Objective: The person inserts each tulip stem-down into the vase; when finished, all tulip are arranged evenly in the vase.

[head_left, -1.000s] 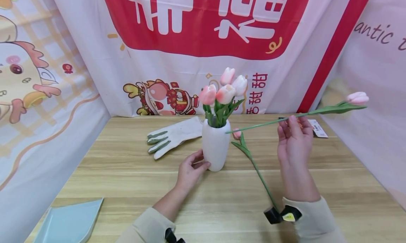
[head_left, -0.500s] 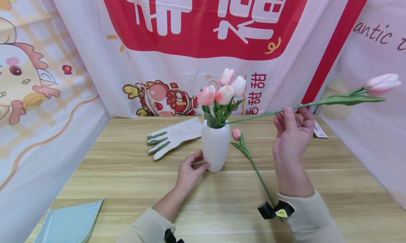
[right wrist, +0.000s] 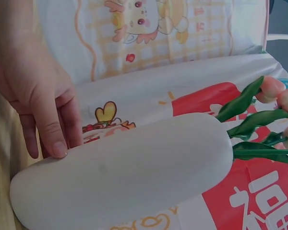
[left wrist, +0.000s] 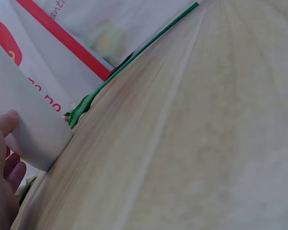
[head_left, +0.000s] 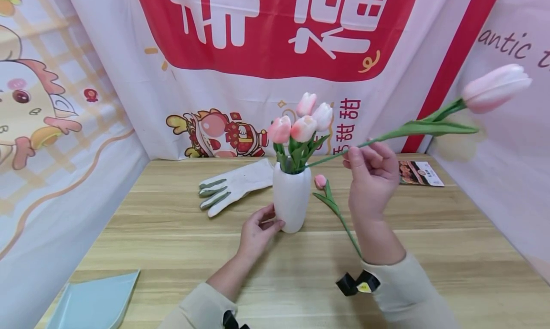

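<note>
A white vase [head_left: 292, 202] stands upright on the table with several pink-and-white tulips [head_left: 304, 128] in it. My left hand [head_left: 256, 231] holds the vase low on its left side, thumb on the front; in the right wrist view the thumb [right wrist: 57, 143] touches the vase wall. With thumb and fingers, my right hand [head_left: 373, 181] pinches the stem of another tulip [head_left: 496, 89]. This stem slants, bloom out to the right, its lower end at the vase mouth. A further tulip [head_left: 320, 181] lies on the table right of the vase, its stem end hidden by my right arm.
Behind the vase on the left lies a white glove [head_left: 236, 183] with grey-green fingertips. A printed card [head_left: 421, 173] is at the back right. A light blue dustpan-like tray [head_left: 96, 298] sits at the front left. Printed cloth [head_left: 240, 90] hangs around the table.
My right hand has moved left and up along the tulip's stem line, bringing the bloom nearer and higher. The stem end has shifted from the vase's side to its mouth. My left hand stays put.
</note>
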